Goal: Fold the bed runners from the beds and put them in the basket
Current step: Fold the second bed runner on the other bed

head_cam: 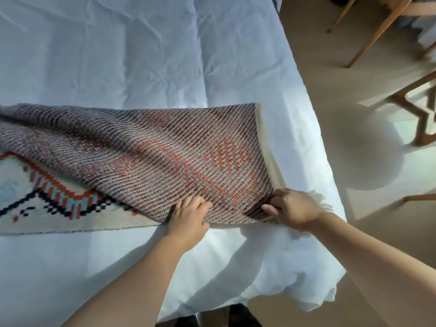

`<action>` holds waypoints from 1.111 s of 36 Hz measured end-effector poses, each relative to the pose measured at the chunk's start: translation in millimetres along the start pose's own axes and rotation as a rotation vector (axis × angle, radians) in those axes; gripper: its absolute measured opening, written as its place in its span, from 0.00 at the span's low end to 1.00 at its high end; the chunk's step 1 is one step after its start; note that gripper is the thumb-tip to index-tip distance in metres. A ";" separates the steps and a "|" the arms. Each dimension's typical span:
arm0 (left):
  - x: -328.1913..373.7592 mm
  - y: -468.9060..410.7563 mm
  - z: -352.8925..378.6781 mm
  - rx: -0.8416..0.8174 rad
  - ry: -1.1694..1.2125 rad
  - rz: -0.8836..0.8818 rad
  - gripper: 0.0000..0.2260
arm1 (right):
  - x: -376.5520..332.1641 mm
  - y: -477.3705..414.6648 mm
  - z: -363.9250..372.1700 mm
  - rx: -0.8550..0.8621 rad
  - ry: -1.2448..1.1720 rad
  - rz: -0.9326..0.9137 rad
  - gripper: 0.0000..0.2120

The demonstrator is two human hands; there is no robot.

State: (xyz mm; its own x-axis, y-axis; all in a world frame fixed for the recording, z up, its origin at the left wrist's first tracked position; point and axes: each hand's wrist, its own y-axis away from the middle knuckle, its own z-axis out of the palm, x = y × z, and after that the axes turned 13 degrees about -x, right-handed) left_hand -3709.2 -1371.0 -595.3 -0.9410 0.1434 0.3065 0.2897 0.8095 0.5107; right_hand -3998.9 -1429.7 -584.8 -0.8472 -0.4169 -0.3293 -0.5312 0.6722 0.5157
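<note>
The bed [141, 55] is taken in first, covered in pale, creased sheeting that is draped over its near right corner. Beyond the bed's right side, tan floor [318, 55] is shown, and wooden furniture legs [377, 31] are planted on it, well apart from the bed. Across the bed the bed runner [153, 156] is laid. Its end towards the bed's right side is turned over, so the greyish woven underside is shown, with orange coming through. The cream face, patterned in orange, blue and black, is left exposed towards the bed's left side.

Now the hands. The left hand [188, 218] is set on the runner's near edge, close to the bed's near side. Its grip is closed, the fingers curled round the turned-over cloth. The right hand [295, 208] is placed nearer the bed's right edge, its grip closed on the runner's corner. A cream fringe [323, 201] is spotted just behind that hand, at the runner's end.
</note>
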 end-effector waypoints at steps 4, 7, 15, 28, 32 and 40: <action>6.2 -9.2 8.8 0.051 -0.027 0.069 0.24 | 6.3 -17.9 -7.6 0.153 -0.192 0.136 0.13; 16.4 -18.5 16.1 0.072 -0.028 0.123 0.24 | 9.4 -40.2 -20.2 0.194 -0.438 0.303 0.10; 61.3 -47.1 32.5 0.319 -0.037 0.426 0.15 | 23.2 -86.8 -48.8 0.186 -0.545 0.278 0.14; 51.7 -30.0 13.8 -0.020 -0.017 0.139 0.23 | -20.4 -60.5 -21.3 0.270 -0.032 0.304 0.33; 21.7 -8.8 3.6 0.008 0.019 0.099 0.24 | -42.6 -70.7 -34.2 0.284 -0.050 0.322 0.33; -76.3 60.4 -10.1 0.042 0.062 -0.084 0.26 | -159.7 -118.1 -7.3 -0.017 0.104 -0.003 0.35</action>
State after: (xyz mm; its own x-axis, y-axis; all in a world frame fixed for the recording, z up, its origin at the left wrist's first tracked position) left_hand -3618.1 -1338.7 -579.7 -0.9486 0.0398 0.3141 0.2019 0.8403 0.5031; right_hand -3800.9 -1446.9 -587.4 -0.8414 -0.4806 -0.2471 -0.5327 0.6608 0.5288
